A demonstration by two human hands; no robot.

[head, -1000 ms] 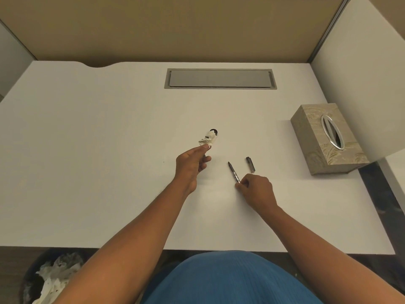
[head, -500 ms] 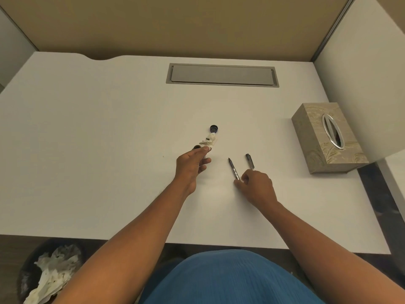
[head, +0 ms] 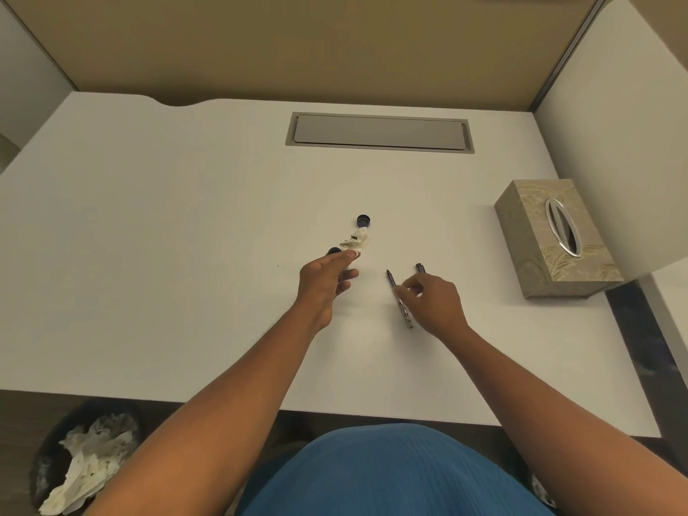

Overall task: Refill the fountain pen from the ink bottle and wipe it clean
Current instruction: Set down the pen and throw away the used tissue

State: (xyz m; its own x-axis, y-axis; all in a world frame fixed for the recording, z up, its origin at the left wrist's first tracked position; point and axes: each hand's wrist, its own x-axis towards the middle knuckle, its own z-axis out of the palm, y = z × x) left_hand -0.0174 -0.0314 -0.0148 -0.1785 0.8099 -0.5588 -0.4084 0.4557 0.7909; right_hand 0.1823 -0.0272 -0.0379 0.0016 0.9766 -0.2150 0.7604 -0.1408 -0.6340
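1. a bin [head: 87, 463] of crumpled tissue sits below the surface [head: 167, 255] at 7 o'clock.
2. the left hand [head: 325, 283] pinches a crumpled tissue [head: 356, 244] at its fingertips, beside a dark ink bottle [head: 334, 251]; the bottle cap [head: 363, 220] lies just past it at 12 o'clock.
3. the right hand [head: 433, 303] grasps the fountain pen [head: 399, 297] near its middle, nib toward 11 o'clock.
4. the pen cap [head: 420, 268] lies at the hand's 12 o'clock.
5. a tissue box [head: 551, 240] stands at 3 o'clock.
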